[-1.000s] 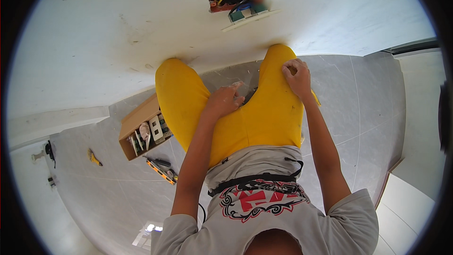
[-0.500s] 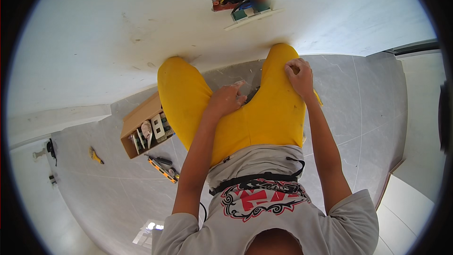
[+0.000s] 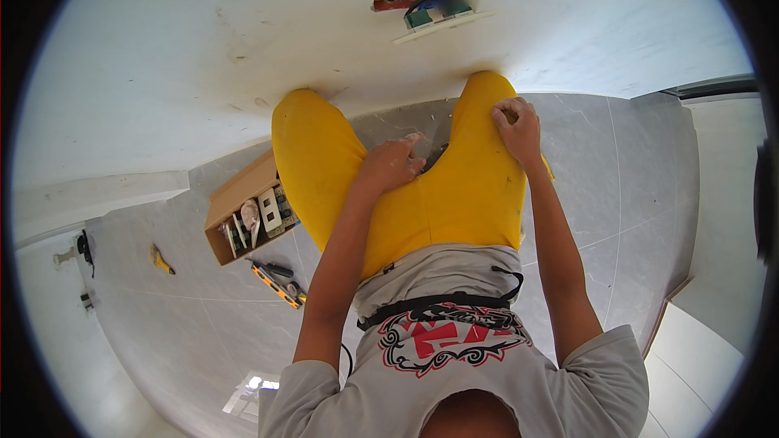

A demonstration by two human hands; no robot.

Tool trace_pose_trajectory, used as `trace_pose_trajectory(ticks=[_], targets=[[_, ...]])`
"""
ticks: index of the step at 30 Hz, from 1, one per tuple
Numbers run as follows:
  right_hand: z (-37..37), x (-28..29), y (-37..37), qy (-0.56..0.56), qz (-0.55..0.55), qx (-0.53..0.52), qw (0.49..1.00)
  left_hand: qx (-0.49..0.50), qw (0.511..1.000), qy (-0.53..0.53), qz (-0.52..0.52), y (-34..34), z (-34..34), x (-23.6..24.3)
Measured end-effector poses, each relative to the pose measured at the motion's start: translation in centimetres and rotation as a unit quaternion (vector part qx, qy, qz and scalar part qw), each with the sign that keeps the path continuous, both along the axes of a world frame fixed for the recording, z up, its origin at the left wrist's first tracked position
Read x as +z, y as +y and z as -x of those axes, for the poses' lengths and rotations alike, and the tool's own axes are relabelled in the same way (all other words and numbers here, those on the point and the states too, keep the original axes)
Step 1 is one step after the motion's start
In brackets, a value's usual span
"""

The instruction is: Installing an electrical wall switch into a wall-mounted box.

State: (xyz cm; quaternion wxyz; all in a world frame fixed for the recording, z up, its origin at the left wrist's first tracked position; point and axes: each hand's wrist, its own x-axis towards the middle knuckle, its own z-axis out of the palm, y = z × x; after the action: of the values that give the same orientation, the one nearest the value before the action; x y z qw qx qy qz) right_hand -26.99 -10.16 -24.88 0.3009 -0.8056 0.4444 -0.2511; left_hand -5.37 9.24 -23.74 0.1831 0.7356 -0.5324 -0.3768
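Where the cardboard box (image 3: 241, 186) stands open: a white frame (image 3: 270, 210) with two square holes, a pale bundle (image 3: 250, 212) and green-backed pieces show inside.
Wall opening (image 3: 393, 2): dark, reddish at its edge, with wires in it.
Switch plate (image 3: 444, 27): tilted out just beside the opening, beyond the knees and apart from both hands.
Left hand (image 3: 390, 164): on the left inner thigh of the yellow trousers (image 3: 389, 215), index finger extended, the others loosely bent.
Right hand (image 3: 518, 127): on the right thigh near the knee, fingers curled; whether they pinch anything, I cannot tell.
Floor (image 3: 195, 341): orange level (image 3: 274, 285) near the box; yellow-handled tool (image 3: 161, 259) farther left.
In between: both knees, at the wall below the plate.
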Motion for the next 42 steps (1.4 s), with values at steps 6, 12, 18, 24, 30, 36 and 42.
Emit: trace_pose_trajectory(ticks=[6,12,18,24,30,36,42], targets=[[0.0,0.2,0.0,-0.004,-0.008,0.000,1.000,0.000,1.000,-0.014,0.017,0.1,0.1,-0.1],[-0.1,0.1,0.0,-0.010,-0.008,-0.002,1.000,0.003,1.000,-0.011,0.014,0.1,0.0,-0.4],[0.0,-0.1,-0.1,-0.018,-0.012,-0.005,1.000,0.001,1.000,-0.010,0.018,0.1,0.1,-0.4],[-0.1,-0.1,-0.1,-0.018,-0.022,-0.008,1.000,-0.002,1.000,-0.001,-0.016,0.0,0.0,-0.5],[0.0,0.0,-0.1,-0.007,-0.015,-0.007,1.000,0.040,0.998,0.025,0.034,-0.2,-0.1,0.9],[0.1,-0.2,0.0,-0.011,-0.021,-0.015,1.000,0.279,0.926,0.097,0.236,-1.2,-2.2,3.4],[0.2,-0.4,-0.1,-0.032,-0.027,-0.023,0.999,0.381,0.758,-0.183,0.496,-2.8,-5.6,8.2]])
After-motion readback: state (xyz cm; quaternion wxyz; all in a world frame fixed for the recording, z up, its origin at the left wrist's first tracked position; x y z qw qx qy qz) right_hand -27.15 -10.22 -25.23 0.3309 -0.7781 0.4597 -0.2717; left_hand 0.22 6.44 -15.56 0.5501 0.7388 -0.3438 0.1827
